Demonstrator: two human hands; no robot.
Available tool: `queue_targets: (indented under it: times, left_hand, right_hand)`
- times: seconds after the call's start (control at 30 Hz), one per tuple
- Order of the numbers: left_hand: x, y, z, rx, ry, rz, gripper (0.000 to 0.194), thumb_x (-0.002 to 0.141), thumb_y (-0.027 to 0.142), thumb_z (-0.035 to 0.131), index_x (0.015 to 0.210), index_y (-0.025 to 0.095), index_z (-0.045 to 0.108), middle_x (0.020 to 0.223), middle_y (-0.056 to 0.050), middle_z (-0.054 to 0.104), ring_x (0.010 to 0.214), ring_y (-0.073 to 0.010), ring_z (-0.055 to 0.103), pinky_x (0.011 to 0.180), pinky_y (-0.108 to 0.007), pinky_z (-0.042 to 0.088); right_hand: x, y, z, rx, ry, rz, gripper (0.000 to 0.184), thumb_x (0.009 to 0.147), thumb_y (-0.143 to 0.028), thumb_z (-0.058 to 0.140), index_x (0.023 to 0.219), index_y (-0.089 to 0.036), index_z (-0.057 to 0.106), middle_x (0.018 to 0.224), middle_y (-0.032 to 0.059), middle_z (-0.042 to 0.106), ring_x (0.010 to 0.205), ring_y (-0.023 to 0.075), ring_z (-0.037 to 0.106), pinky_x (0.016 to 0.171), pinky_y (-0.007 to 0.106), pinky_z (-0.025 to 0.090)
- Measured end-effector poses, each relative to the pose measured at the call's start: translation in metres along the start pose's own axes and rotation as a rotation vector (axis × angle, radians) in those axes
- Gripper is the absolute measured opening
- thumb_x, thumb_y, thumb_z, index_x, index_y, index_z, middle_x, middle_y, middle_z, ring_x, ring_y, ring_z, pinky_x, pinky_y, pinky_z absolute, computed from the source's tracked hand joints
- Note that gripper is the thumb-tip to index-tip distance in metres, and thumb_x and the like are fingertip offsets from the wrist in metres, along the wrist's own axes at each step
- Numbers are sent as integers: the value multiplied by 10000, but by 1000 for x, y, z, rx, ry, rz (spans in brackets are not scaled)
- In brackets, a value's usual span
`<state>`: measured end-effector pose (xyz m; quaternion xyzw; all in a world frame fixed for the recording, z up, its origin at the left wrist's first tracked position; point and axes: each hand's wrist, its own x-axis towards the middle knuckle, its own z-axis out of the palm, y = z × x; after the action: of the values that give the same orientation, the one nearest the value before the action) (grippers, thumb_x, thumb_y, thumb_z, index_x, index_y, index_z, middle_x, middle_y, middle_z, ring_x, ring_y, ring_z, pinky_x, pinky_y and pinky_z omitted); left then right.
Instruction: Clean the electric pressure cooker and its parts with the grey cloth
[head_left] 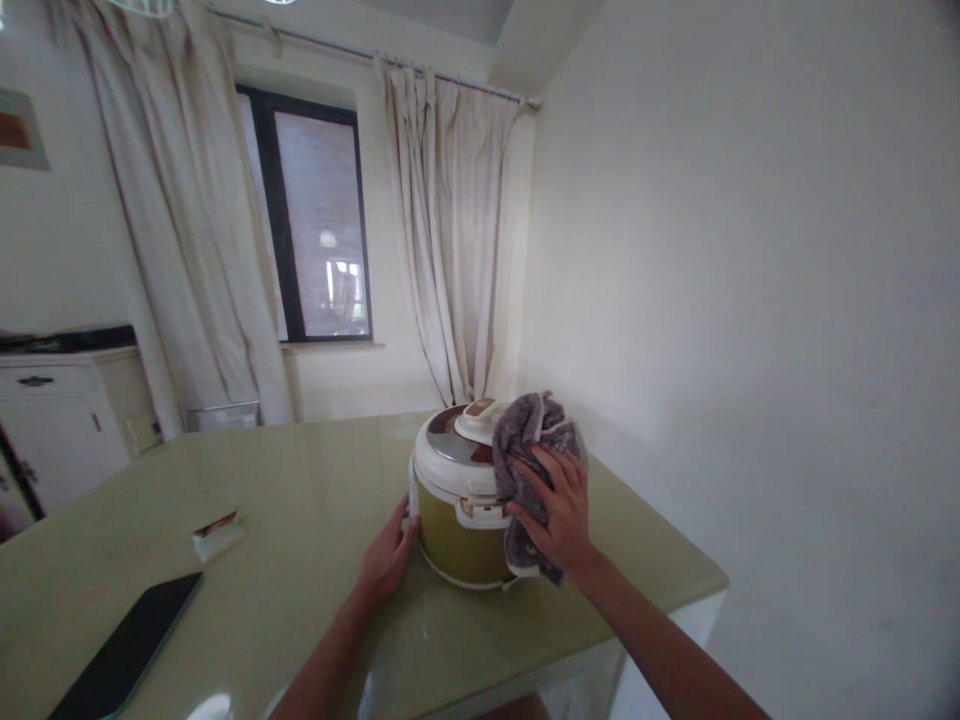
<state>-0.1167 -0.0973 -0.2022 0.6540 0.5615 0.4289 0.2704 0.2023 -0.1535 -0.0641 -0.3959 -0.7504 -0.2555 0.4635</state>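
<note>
A rice cooker point(469, 540) with a white lid and a yellow-green body stands upright on the table, near its right end. At its left side, my left hand point(386, 560) grips the edge by the white handle strip, some fingertips hidden behind it. A grey-purple cloth point(517, 440) with a pale border drapes over the right part of the lid and down the side. My right hand point(559, 510) holds that cloth against the cooker, fingers spread across it. The cooker's right side is covered by the cloth and hand.
The glossy green table point(300, 500) bears a dark phone point(127, 645) at front left and a small clear-and-brown packet point(217, 537) beyond it. A white wall point(750, 350) runs along the right. Behind are curtains point(457, 230), a window point(322, 220) and a white cabinet point(56, 410).
</note>
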Motion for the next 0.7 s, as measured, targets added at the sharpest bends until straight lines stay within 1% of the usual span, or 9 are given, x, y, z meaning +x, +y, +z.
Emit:
queue_targets:
  times: [0.03,0.1,0.2,0.3,0.37,0.43,0.5,0.57,0.7]
  left_hand:
    - [0,0,0,15,0,5,780,1010,680,366,1620,196,425,1508,-152,632,1151,-326,733,1107,-536,495]
    - [1,-1,0,30,-4,11,769,1021,669,340,1623,196,415,1502,-151,637,1181,-325,723,1105,-523,499]
    - [3,-5,1,60,-27,-6,795,1027,675,293,1647,182,361,1462,-158,667,1289,-349,672,1125,-538,478]
    - [4,-10,2,116,-44,-26,826,1033,676,231,1669,152,294,1523,-180,611,1410,-361,582,1173,-553,429]
    - [5,-13,3,145,-42,-28,826,1037,668,211,1671,145,283,1551,-186,582,1431,-356,563,1186,-547,417]
    - [5,-15,4,162,-34,-29,818,1037,660,204,1663,141,302,1553,-184,579,1429,-350,567,1186,-540,421]
    - [4,-16,5,169,-19,-16,808,1039,641,200,1652,130,323,1557,-182,575,1436,-339,562,1192,-533,420]
    - [4,-18,6,174,-10,2,801,1040,623,196,1644,116,335,1556,-184,575,1437,-329,563,1197,-525,421]
    - [4,-21,5,177,11,29,792,1032,638,214,1608,130,410,1525,-181,607,1403,-325,597,1167,-511,466]
  right_hand:
    - [8,-5,-2,11,-36,-53,495,986,-470,617,1459,-321,616,1496,74,585,1388,321,498,1229,569,265]
    - [25,-17,-4,33,-110,-113,476,979,-486,631,1422,-312,641,1468,68,616,1356,301,518,1237,552,226]
    - [45,-30,-6,56,-217,-159,471,955,-539,663,1375,-326,672,1457,67,619,1317,300,523,1224,558,208]
    - [57,-35,-9,68,-340,-237,474,962,-588,649,1377,-360,663,1492,62,587,1315,315,496,1193,590,216]
    - [60,-35,-12,78,-415,-309,452,977,-559,642,1386,-366,651,1532,54,560,1325,315,477,1173,590,234]
    - [62,-35,-15,97,-479,-409,424,964,-465,674,1374,-361,651,1555,39,546,1341,308,458,1164,579,243]
    - [61,-34,-15,118,-517,-506,419,928,-372,696,1344,-346,658,1552,22,554,1350,296,447,1160,567,248]
    - [59,-35,-13,137,-523,-558,422,905,-339,696,1325,-330,659,1534,13,573,1344,286,447,1154,559,256]
    - [57,-35,-8,171,-498,-542,423,903,-351,693,1323,-323,656,1485,12,610,1320,275,461,1158,559,253]
